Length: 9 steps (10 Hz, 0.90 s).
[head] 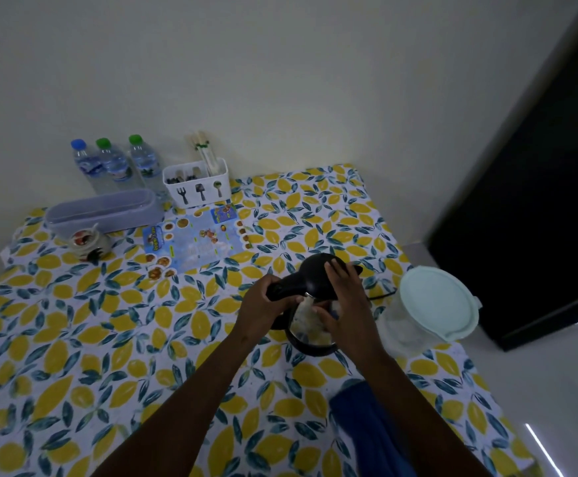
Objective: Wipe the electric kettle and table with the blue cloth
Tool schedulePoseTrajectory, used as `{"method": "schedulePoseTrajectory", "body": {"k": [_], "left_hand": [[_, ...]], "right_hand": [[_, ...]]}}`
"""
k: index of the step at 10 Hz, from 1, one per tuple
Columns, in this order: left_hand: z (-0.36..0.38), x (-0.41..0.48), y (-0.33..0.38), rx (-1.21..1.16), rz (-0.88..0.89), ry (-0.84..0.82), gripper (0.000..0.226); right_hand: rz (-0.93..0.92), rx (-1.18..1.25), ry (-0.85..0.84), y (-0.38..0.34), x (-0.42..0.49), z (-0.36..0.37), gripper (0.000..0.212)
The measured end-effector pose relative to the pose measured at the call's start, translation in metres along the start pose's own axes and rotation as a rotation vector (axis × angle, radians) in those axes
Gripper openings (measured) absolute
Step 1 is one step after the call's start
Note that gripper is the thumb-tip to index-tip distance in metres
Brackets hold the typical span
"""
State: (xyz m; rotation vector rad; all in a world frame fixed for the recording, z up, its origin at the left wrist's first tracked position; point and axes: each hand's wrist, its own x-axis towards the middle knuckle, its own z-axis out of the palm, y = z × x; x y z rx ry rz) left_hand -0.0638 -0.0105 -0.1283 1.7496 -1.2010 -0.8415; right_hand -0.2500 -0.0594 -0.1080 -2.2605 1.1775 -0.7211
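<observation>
An electric kettle [310, 325] with a clear body and a black lid and base stands on the lemon-print table [108, 339], right of centre. My left hand [263, 301] is closed around its black handle. Fingers spread, my right hand [344, 297] lies flat over the lid and the kettle's right side. The blue cloth [363, 432] lies crumpled on the table near the front edge, under my right forearm; neither hand touches it.
A lidded pale plastic container [435, 304] stands just right of the kettle, with a black cord [382, 296] between them. At the back are three water bottles [115, 163], a white cutlery caddy [198, 184], a lilac tray [105, 210], a small ceramic jar [86, 241] and a printed leaflet [194, 239].
</observation>
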Motion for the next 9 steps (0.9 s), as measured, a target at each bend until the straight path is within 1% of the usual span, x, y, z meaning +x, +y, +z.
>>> {"method": "schedulePoseTrajectory", "body": {"k": [1,3,5,6,7,8,9], "left_hand": [[-0.003,0.002,0.0,-0.001,-0.009,-0.007,0.03],[-0.007,0.005,-0.003,0.044,-0.012,-0.064,0.038],[-0.004,0.0,-0.005,0.055,0.021,-0.042,0.045],[-0.006,-0.003,-0.005,0.051,0.017,-0.037,0.042],[-0.004,-0.015,-0.008,0.087,0.055,-0.02,0.038],[-0.008,-0.02,-0.009,0.166,0.112,0.009,0.041],[-0.033,-0.015,-0.005,0.313,0.141,-0.006,0.051]], "right_hand": [[-0.015,0.002,0.002,0.002,0.003,0.0,0.075],[0.045,0.043,0.082,0.0,-0.012,0.015,0.072],[0.017,0.019,0.086,0.007,-0.014,0.019,0.073],[0.014,0.015,0.101,0.006,-0.014,0.02,0.074],[0.012,0.004,0.097,0.003,-0.017,0.02,0.077],[0.016,-0.052,0.08,-0.001,-0.017,0.017,0.077],[-0.026,-0.176,0.097,-0.006,-0.008,0.007,0.067]]}}
